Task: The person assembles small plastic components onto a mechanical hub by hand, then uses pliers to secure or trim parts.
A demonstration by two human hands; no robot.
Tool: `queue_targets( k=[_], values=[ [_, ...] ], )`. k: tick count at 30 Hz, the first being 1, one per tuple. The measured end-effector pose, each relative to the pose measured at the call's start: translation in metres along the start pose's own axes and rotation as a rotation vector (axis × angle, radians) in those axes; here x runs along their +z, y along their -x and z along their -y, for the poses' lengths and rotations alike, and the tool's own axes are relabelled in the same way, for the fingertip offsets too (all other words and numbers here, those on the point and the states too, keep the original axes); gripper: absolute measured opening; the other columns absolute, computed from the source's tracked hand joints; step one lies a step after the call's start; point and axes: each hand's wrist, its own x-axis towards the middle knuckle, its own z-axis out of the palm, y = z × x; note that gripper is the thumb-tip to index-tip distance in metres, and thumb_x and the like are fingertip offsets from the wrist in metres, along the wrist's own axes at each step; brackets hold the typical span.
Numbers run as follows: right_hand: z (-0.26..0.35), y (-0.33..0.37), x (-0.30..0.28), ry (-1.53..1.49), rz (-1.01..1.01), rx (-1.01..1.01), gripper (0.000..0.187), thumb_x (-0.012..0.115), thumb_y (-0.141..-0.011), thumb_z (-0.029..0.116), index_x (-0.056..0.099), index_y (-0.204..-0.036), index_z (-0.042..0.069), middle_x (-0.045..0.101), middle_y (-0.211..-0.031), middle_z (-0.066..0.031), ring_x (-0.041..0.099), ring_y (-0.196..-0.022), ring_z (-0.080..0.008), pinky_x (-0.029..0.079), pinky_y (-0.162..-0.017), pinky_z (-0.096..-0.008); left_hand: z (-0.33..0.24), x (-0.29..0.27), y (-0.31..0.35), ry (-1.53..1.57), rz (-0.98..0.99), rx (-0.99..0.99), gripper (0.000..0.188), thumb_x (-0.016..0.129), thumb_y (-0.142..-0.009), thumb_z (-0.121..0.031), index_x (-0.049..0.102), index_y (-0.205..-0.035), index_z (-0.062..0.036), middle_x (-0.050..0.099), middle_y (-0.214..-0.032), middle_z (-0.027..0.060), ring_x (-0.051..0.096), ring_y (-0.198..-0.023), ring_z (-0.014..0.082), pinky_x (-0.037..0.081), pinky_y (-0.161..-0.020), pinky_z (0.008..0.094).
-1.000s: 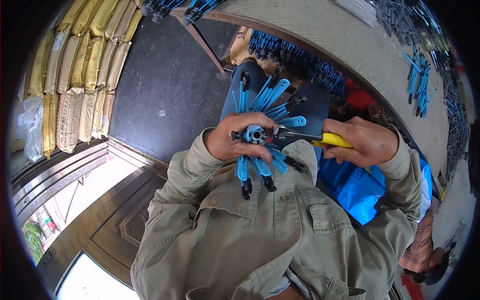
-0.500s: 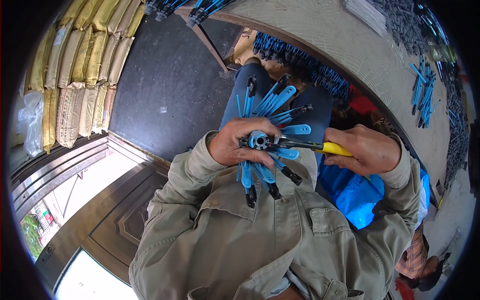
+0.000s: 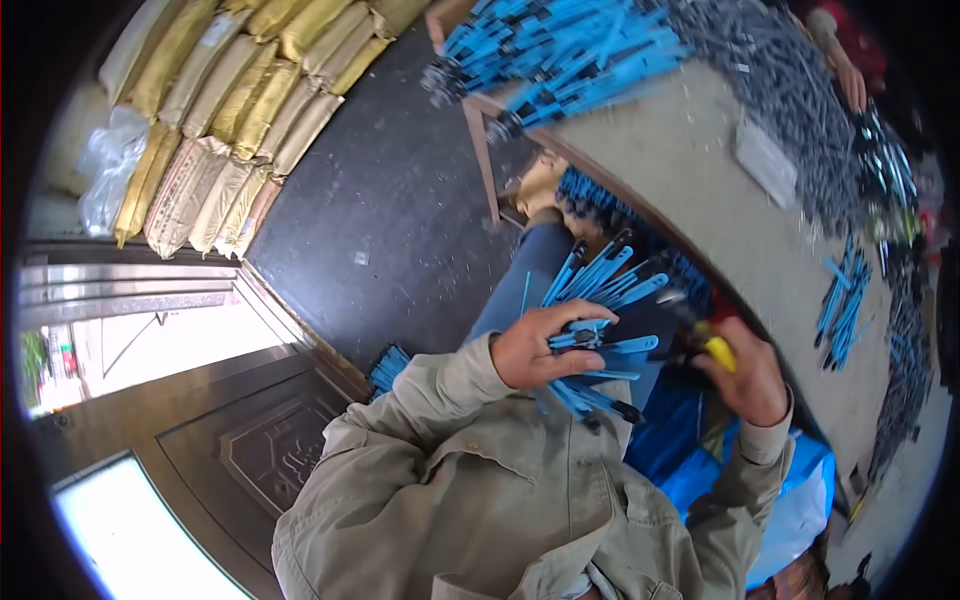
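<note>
My left hand point(image 3: 548, 347) is wrapped round the middle of a cluster of blue plastic strips point(image 3: 602, 268), held over my lap. The strips fan out from a hub, several of them with black ends and some with holes in flat tips. To the right of the cluster, my right hand point(image 3: 748, 378) grips pliers with yellow handles point(image 3: 718, 352). Their metal jaws are blurred and stand apart from the strips. Part of the hub is hidden behind my left fingers.
A table point(image 3: 620, 130) on the right carries a heap of blue strips point(image 3: 570, 55) and dark grey pieces point(image 3: 770, 100). Another person's hand point(image 3: 850, 85) rests at its far side. Stacked sacks point(image 3: 230, 110) stand at left. A blue bag point(image 3: 800, 480) lies beside my right arm.
The pliers have drawn back from the cluster's hub to the right. My left hand has tilted the cluster. The whole view has shifted, bringing more of the table's heaps into sight.
</note>
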Motion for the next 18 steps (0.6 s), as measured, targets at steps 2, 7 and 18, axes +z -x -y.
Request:
queue_targets(
  k=[2,7,18],
  values=[
    [-0.029,0.002,-0.01,0.082,-0.165,0.087,0.028,0.065,-0.078,0.019,0.05,-0.098,0.006,0.056,-0.083,-0.0161,0.056,-0.075,-0.0394,0.044,-0.059,-0.0409,-0.001,0.006,-0.003,0.099,-0.082,-0.042,0.038,0.067,-0.079,-0.018,0.055,-0.111,-0.002,0.061,-0.098,0.0098,0.058,-0.09,0.0163,0.045,-0.077,0.0288],
    [-0.097,-0.018,-0.009,0.6,-0.538,0.321,0.027,0.062,-0.081,0.029,0.052,-0.094,0.007,0.056,-0.086,-0.0121,0.056,-0.077,-0.0349,0.044,-0.06,-0.0403,-0.003,0.0,0.003,-0.016,-0.083,-0.067,0.037,0.062,-0.082,-0.015,0.053,-0.116,-0.0022,0.062,-0.1,0.0108,0.059,-0.092,0.0172,0.046,-0.077,0.0302],
    [-0.122,-0.022,0.004,0.531,-0.841,0.203,0.022,0.064,-0.078,0.026,0.056,-0.085,0.007,0.056,-0.087,-0.0091,0.053,-0.08,-0.0281,0.044,-0.066,-0.0373,-0.181,-0.133,-0.173,-0.694,-0.358,0.352,0.029,0.058,-0.083,-0.019,0.058,-0.103,0.0019,0.064,-0.08,0.0109,0.056,-0.073,0.0105,0.046,-0.067,0.0291]
  ],
)
